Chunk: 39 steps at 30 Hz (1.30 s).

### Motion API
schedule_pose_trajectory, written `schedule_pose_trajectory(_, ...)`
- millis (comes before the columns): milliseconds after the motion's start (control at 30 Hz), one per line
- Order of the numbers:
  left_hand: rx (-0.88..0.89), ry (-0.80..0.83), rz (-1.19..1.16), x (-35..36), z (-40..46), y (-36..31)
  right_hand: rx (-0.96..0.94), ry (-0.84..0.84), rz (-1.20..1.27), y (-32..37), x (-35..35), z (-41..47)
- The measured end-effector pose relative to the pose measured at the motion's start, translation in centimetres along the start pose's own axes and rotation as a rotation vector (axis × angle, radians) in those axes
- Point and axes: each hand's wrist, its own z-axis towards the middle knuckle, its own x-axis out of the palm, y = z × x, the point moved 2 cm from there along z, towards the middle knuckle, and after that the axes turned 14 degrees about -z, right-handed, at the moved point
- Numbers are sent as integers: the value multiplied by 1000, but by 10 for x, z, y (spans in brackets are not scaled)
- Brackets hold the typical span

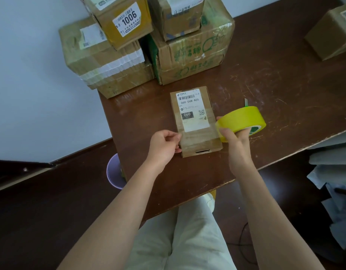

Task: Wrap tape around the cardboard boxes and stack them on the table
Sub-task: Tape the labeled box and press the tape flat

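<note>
A small flat cardboard box (193, 106) with a white shipping label lies on the dark brown table (275, 90), near its front edge. A band of clear tape crosses the box's near end. My left hand (164, 144) grips the box's left edge, fingers curled against it. My right hand (236, 141) holds a yellow tape roll (242, 119) at the box's right edge, and the tape runs from the roll onto the box.
Several taped cardboard boxes (195, 53) are stacked at the table's back left. Another box (332, 30) sits at the far right. A small cutter (246, 103) lies behind the roll. A purple bin (114, 172) stands below the table's left corner.
</note>
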Motion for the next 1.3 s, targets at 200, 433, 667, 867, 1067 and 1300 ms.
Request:
schedule_pose_trajectory(200,91,-120,92,6,-9,7,-60,-216,-160,-8,8,-2)
schedule_pose_trajectory(433,110,-219,187,9,-6,12,-38,-227,-466,-26,20,-3)
schedule_pose_trajectory(667,173,-236,256,12,-9,14,-75,-266,-545,-24,19,-6)
schedule_pose_trajectory(867,122,-216,290,13,-3,14,-131,-292,-598,-19,21,-9)
schedule_pose_trajectory(1067,120,-217,318,14,-5,17,-283,-371,-680,-22,21,-8)
schedule_pose_trajectory(1300,124,-219,343,15,1,25,-476,-454,-839,-40,20,2)
